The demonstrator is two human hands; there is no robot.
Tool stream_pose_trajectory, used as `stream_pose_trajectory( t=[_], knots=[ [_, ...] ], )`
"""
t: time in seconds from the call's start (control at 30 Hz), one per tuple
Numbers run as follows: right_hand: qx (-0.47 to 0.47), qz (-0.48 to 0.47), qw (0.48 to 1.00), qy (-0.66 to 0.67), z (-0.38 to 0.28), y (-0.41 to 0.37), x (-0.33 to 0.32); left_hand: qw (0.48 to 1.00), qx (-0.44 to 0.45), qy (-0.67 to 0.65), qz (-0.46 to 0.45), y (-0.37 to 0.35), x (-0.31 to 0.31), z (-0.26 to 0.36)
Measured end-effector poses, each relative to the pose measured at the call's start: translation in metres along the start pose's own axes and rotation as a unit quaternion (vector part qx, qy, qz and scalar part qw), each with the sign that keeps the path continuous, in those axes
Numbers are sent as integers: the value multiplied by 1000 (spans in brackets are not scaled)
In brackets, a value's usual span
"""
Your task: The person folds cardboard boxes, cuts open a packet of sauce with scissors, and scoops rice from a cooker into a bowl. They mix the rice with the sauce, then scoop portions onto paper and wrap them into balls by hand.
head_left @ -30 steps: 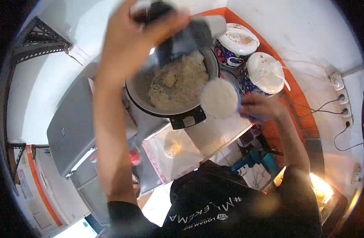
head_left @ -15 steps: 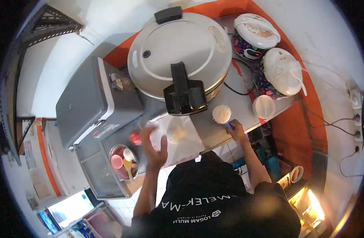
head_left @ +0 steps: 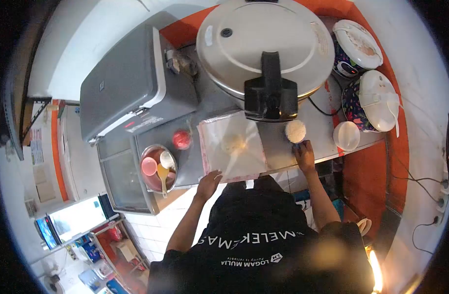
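My right hand (head_left: 304, 154) is closed on the blue handle of a cup heaped with white rice (head_left: 296, 131), held over the grey counter near its front edge. At the near left corner of a stack of pale wrapping paper (head_left: 254, 154), my left hand (head_left: 210, 183) has its fingers drawn together on the paper's edge. A faint pale round patch (head_left: 233, 143) shows in the middle of the paper. Left of the stack lies a red bundle (head_left: 182, 139).
A large steel rice cooker (head_left: 263, 44) stands behind the paper. To its left is a grey cool box (head_left: 124, 81). A metal bowl (head_left: 143, 183) holds a pink cup and a yellow rice paddle. On the right are two patterned cookers (head_left: 376, 100) and a clear plastic cup (head_left: 346, 135).
My left hand has come down from above the paper's left side to its near corner, fingers now closer together. My right hand still has the rice cup. The camera view has shifted.
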State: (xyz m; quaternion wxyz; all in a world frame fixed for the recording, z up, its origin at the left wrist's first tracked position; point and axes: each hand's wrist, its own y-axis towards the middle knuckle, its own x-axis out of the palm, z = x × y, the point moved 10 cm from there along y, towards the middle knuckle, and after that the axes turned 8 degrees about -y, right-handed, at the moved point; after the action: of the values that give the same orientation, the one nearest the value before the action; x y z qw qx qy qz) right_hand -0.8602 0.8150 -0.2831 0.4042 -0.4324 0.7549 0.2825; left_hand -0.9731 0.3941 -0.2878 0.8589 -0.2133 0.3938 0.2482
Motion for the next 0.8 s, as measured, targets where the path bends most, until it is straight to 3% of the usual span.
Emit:
stream_pose_trajectory(
  t=[0.1, 0.2, 0.33, 0.43, 0.47, 0.5, 0.57, 0.63, 0.67, 0.77, 0.8],
  knots=[
    [11, -12, 1000, -13, 7, -6, 2, 998, 37, 7, -45, 9, -14, 21],
    [7, 23, 1000, 0, -5, -5, -14, 998, 24, -43, -41, 7, -5, 3],
    [84, 11, 995, 49, 12, -9, -5, 994, 82, -16, -73, 7, -9, 15],
    [96, 38, 994, 20, 15, -10, 6, 987, 6, -45, -157, 26, -16, 9],
    [89, 59, 994, 20, 17, -13, 11, 994, 59, -67, -57, 34, -32, 6],
    [82, 81, 993, 16, 22, -15, 9, 997, 14, -74, 0, 48, -49, -5],
    [90, 97, 991, -17, 28, -20, 14, 999, 30, 12, 43, 75, -54, -35],
    [36, 151, 980, -121, 11, -24, 1, 995, 0, -25, 92, 95, -84, -36],
    [43, 173, 981, -82, 11, -27, 0, 994, 18, 27, 104, 104, -87, -36],
    [28, 162, 977, -133, -5, -28, 1, 989, 50, 84, 115, 128, -78, -55],
    [68, 123, 979, -149, -1, -29, 8, 991, 37, 71, 104, 134, -79, -59]
  ],
)
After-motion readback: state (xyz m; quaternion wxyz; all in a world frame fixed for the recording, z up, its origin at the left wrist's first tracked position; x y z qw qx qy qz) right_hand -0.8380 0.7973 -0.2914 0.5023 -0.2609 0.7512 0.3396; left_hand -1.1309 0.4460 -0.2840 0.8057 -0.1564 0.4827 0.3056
